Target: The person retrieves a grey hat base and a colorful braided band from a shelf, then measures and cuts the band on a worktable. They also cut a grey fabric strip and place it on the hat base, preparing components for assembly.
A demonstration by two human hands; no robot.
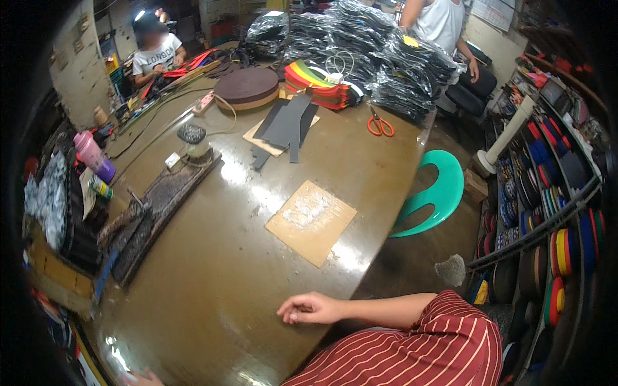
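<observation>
My right hand (312, 309) rests at the near right edge of the brown table (212, 302), fingers loosely bent and nothing held. Its forearm comes from a dark red striped sleeve. Only part of my left hand (143, 378) shows at the bottom edge, its fingers apart on the tabletop; the rest lies outside the picture. Beyond my right hand lies a square tan board (311, 222) with whitish residue on it. Farther back, dark grey flat sheets (286, 125) are stacked beside a pair of orange-handled scissors (380, 123).
A dark wooden block (161, 212) with tools lies left. Behind stand a brown webbing roll (246, 87), coloured strips (315, 83) and plastic-wrapped stacks (347, 35). A green stool (441, 193) stands right, near shelves of rolls (563, 251). Two people (154, 55) are at the far side.
</observation>
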